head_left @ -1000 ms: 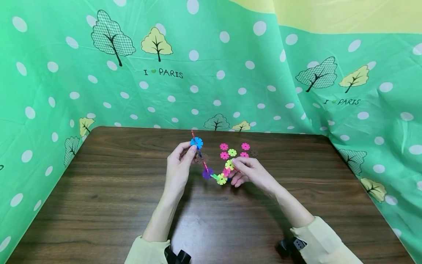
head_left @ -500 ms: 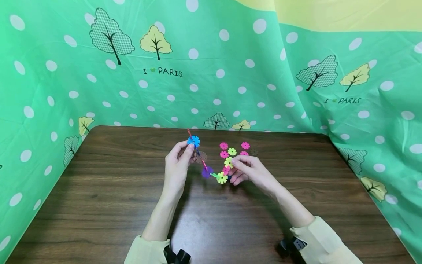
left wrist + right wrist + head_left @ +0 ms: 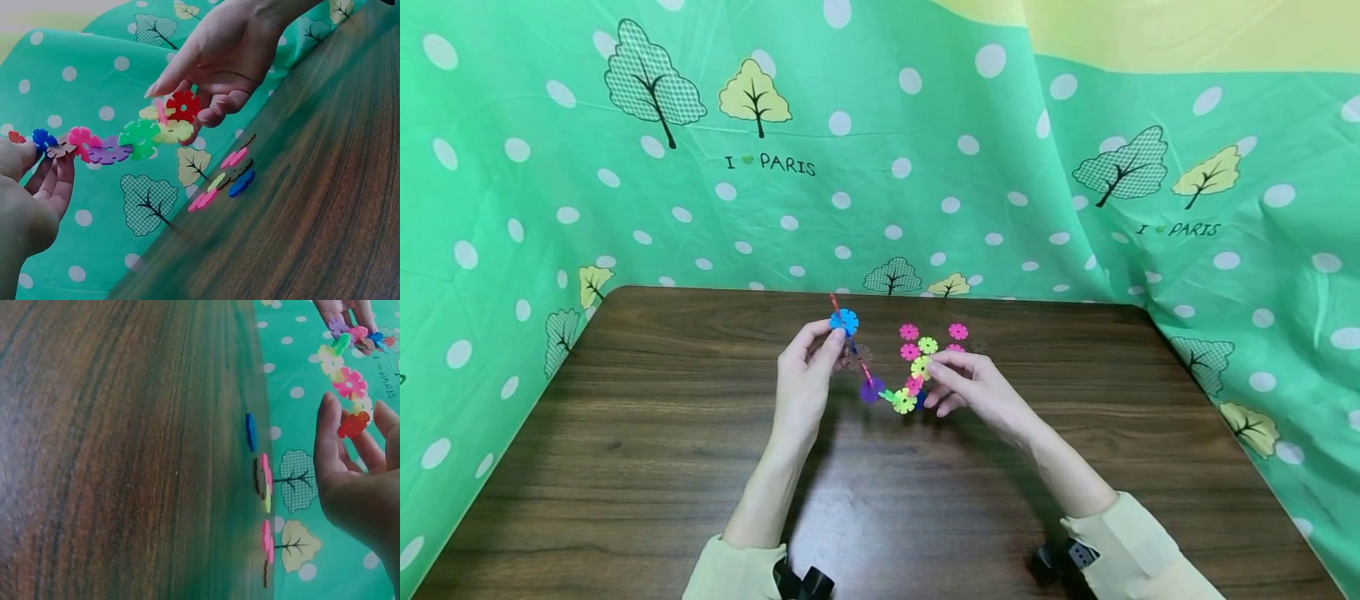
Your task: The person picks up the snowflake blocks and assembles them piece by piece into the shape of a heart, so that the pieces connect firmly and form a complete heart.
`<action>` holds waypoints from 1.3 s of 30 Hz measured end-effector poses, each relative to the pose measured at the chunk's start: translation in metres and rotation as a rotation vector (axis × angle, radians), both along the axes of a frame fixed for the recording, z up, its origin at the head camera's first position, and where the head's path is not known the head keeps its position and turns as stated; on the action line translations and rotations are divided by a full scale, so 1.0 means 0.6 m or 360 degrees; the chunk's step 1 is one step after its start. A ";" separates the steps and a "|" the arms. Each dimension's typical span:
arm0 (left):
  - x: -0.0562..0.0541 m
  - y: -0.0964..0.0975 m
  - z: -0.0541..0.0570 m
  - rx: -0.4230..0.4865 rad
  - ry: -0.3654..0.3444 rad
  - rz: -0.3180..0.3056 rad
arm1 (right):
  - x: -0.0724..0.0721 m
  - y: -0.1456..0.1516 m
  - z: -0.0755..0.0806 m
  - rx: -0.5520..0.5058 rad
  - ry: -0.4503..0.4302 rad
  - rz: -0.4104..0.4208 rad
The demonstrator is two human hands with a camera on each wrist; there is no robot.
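A chain of interlocking flower-shaped plastic discs hangs in a sagging curve between both hands above the table. My left hand pinches it near its left end, close to a blue disc, with a red disc beyond. Purple and green discs sit mid-chain in the left wrist view. My right hand holds the other end between thumb and fingers, at a yellow disc. A red disc ends the chain there; in the head view it is hidden behind the right hand.
Several loose discs lie on the dark wooden table behind the right hand, among them pink, yellow-green and blue ones. A green dotted curtain rises behind the table's far edge.
The left hand and its end of the chain have shifted slightly left overall. The right hand's lower fingers have moved a little, and more of the loose blue disc shows.
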State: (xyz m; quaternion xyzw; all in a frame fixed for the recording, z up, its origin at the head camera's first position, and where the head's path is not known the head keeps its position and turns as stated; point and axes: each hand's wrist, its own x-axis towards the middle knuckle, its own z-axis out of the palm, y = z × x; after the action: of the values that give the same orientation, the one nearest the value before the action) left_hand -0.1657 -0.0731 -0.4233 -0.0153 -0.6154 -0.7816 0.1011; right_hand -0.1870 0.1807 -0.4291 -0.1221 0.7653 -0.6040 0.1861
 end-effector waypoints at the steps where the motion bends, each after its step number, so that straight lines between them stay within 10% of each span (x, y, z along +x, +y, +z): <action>1: 0.001 0.000 0.001 -0.0014 0.0016 -0.0003 | -0.001 0.000 -0.001 0.0017 0.0001 -0.0015; 13: 0.010 0.005 0.014 -0.0271 0.0238 -0.0098 | -0.009 0.008 0.005 0.0199 -0.0307 -0.0232; 20: 0.014 0.017 0.014 -0.0262 0.0404 -0.0238 | -0.010 0.000 0.007 0.0238 -0.0384 -0.0162; 39: 0.032 0.040 0.024 -0.0609 0.0897 -0.0230 | -0.009 -0.026 0.001 0.0146 -0.0487 0.0041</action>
State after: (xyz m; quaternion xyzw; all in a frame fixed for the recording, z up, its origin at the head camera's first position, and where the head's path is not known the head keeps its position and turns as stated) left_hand -0.1463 -0.0491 -0.4091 -0.2927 -0.6960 -0.6221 0.2068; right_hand -0.1921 0.1652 -0.4282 -0.0298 0.7531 -0.5776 0.3136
